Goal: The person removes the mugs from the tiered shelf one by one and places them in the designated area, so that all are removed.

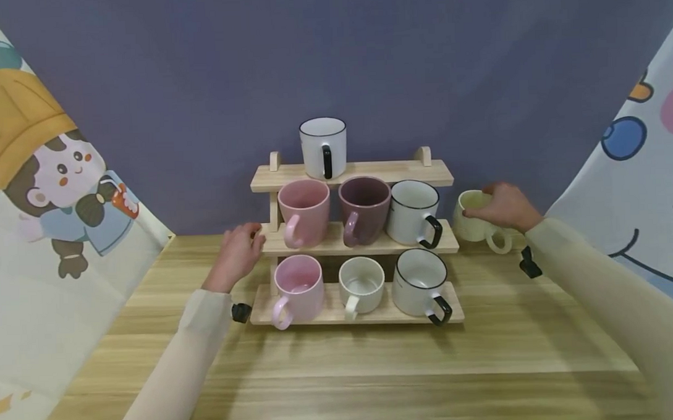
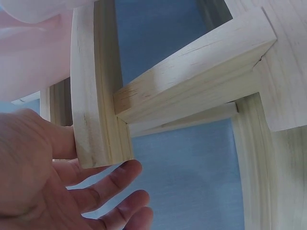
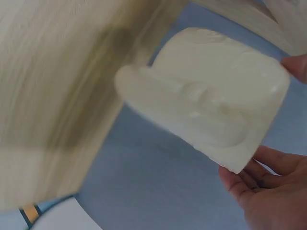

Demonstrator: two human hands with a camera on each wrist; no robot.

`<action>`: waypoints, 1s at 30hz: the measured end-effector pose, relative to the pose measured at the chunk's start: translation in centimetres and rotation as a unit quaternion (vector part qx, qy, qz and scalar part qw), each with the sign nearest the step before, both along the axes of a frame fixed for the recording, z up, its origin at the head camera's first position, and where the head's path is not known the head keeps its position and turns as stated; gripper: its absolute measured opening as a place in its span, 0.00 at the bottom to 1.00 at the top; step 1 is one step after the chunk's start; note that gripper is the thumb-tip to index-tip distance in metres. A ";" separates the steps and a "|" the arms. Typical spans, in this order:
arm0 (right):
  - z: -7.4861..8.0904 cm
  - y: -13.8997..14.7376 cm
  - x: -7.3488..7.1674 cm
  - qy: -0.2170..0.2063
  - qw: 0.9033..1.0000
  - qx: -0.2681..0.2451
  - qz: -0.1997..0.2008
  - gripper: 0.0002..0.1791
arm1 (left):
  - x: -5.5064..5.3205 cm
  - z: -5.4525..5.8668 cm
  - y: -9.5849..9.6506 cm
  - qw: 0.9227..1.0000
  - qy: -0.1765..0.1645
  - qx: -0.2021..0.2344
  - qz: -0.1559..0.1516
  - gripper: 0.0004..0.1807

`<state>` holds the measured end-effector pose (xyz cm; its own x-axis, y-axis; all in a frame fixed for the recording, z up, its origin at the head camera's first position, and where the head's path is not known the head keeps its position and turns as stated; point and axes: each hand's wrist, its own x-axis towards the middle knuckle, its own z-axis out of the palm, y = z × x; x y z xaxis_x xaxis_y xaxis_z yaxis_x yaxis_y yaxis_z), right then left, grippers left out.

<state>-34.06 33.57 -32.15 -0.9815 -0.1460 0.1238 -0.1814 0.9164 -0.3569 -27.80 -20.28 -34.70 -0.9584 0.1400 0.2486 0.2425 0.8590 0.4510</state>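
Hands [image 1: 238, 255] [image 1: 506, 206] well apart, astride rack [image 1: 374, 169]

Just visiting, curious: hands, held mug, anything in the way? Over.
Right hand gripping pale yellow mug, right of the rack. Left hand touching middle shelf's left end. Possible obstacle: rack bearing seven mugs.

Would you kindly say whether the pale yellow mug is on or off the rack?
Off: the right hand holds the pale yellow mug beyond the right end of the rack.

Cream long sleeves [image 1: 169, 370], paler cuffs [image 1: 205, 310], small black wrist devices [image 1: 530, 263]
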 end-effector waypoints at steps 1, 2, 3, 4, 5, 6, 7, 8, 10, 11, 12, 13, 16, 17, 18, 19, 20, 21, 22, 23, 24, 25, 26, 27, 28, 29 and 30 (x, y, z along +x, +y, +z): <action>-0.4 -0.1 -0.1 -0.002 1.000 -0.002 0.004 0.49 | 0.0 0.0 0.0 1.000 0.002 0.000 0.000 0.21; -0.8 -0.3 -0.2 -0.005 1.000 -0.005 0.007 0.48 | 0.0 0.0 0.1 1.000 0.001 0.002 0.001 0.21; -1.2 -0.4 -0.3 -0.007 1.000 -0.008 0.009 0.47 | 0.0 -0.1 0.1 1.000 0.002 0.003 0.001 0.21; -1.7 -0.5 -0.5 -0.009 1.000 -0.011 0.009 0.47 | 0.0 -0.1 0.2 1.000 0.001 0.004 0.001 0.21; -2.1 -0.6 -0.6 -0.012 1.000 -0.015 0.008 0.46 | 0.0 -0.1 0.2 1.000 0.000 0.005 0.002 0.22; -2.5 -0.7 -0.8 -0.016 1.000 -0.018 0.005 0.47 | 0.0 -0.1 0.2 1.000 0.000 0.006 0.002 0.22; -2.8 -0.8 -1.0 -0.018 1.000 -0.019 0.002 0.47 | 0.0 -0.1 0.2 1.000 0.000 0.005 0.002 0.22; -3.1 -1.0 -1.2 -0.023 0.999 -0.023 -0.002 0.48 | 0.0 -0.1 0.2 1.000 0.000 0.005 0.002 0.22; -3.5 -1.2 -1.4 -0.035 0.999 -0.024 -0.009 0.50 | 0.0 -0.1 0.2 1.000 0.001 0.004 0.002 0.22; -3.7 -1.3 -1.5 -0.042 0.999 -0.023 -0.011 0.51 | 0.0 -0.1 0.2 1.000 0.002 0.005 0.002 0.22; -3.8 -1.4 -1.6 -0.050 0.998 -0.019 -0.014 0.52 | 0.0 0.0 0.2 1.000 0.003 0.005 0.002 0.22; -3.9 -1.5 -1.6 -0.058 0.998 -0.017 -0.014 0.52 | 0.0 0.0 0.2 1.000 0.002 0.005 0.001 0.22; -4.2 -1.6 -1.7 -0.074 0.997 -0.008 -0.015 0.52 | 0.0 -0.1 0.1 1.000 0.000 0.006 0.000 0.22; -4.2 -1.6 -1.7 -0.077 0.997 -0.005 -0.015 0.51 | 0.0 -0.1 0.2 1.000 -0.002 0.009 0.000 0.22; -4.3 -1.6 -1.8 -0.080 0.997 -0.003 -0.016 0.51 | 0.1 -0.1 0.2 1.000 -0.004 0.010 0.000 0.22; -4.3 -1.7 -1.8 -0.080 0.997 -0.001 -0.016 0.51 | 0.1 -0.1 0.1 1.000 -0.005 0.011 0.000 0.22; -4.4 -1.6 -1.9 -0.081 0.997 -0.001 -0.018 0.51 | 0.1 -0.1 0.1 1.000 -0.004 0.012 -0.001 0.22; -4.4 -1.6 -1.9 -0.082 0.996 -0.001 -0.018 0.52 | 0.1 -0.1 0.1 1.000 -0.005 0.014 -0.001 0.22; -4.5 -1.7 -2.0 -0.084 0.996 -0.001 -0.018 0.52 | 0.1 -0.1 0.1 1.000 -0.005 0.015 -0.001 0.22; -4.6 -1.7 -2.1 -0.087 0.996 -0.002 -0.016 0.52 | 0.2 -0.1 0.1 1.000 -0.004 0.016 -0.002 0.21; -4.6 -1.7 -2.1 -0.090 0.996 -0.005 -0.016 0.52 | 0.2 -0.1 0.1 1.000 -0.003 0.014 -0.002 0.21; -4.6 -1.7 -2.1 -0.093 0.996 -0.008 -0.015 0.53 | 0.2 -0.1 0.1 1.000 -0.003 0.014 -0.003 0.21; -4.6 -1.7 -2.1 -0.096 0.995 -0.011 -0.015 0.53 | 0.2 -0.1 0.1 1.000 -0.003 0.014 -0.003 0.21; -4.6 -1.7 -2.1 -0.099 0.995 -0.012 -0.014 0.53 | 0.2 -0.2 0.1 1.000 -0.003 0.014 -0.002 0.21; -4.6 -1.7 -2.1 -0.100 0.995 -0.014 -0.014 0.53 | 0.2 -0.2 0.1 1.000 -0.004 0.013 -0.001 0.22; -4.6 -1.7 -2.0 -0.100 0.995 -0.016 -0.015 0.53 | 0.2 -0.2 0.0 1.000 -0.004 0.013 -0.001 0.22; -4.6 -1.7 -2.0 -0.099 0.995 -0.015 -0.015 0.54 | 0.2 -0.2 0.1 1.000 -0.005 0.014 0.000 0.22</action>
<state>-36.05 31.88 -36.71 -0.9909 -0.1152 -0.0694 -0.0769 0.9086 -0.4106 -27.63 -20.23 -34.86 -0.9608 0.1338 0.2429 0.2385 0.8456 0.4776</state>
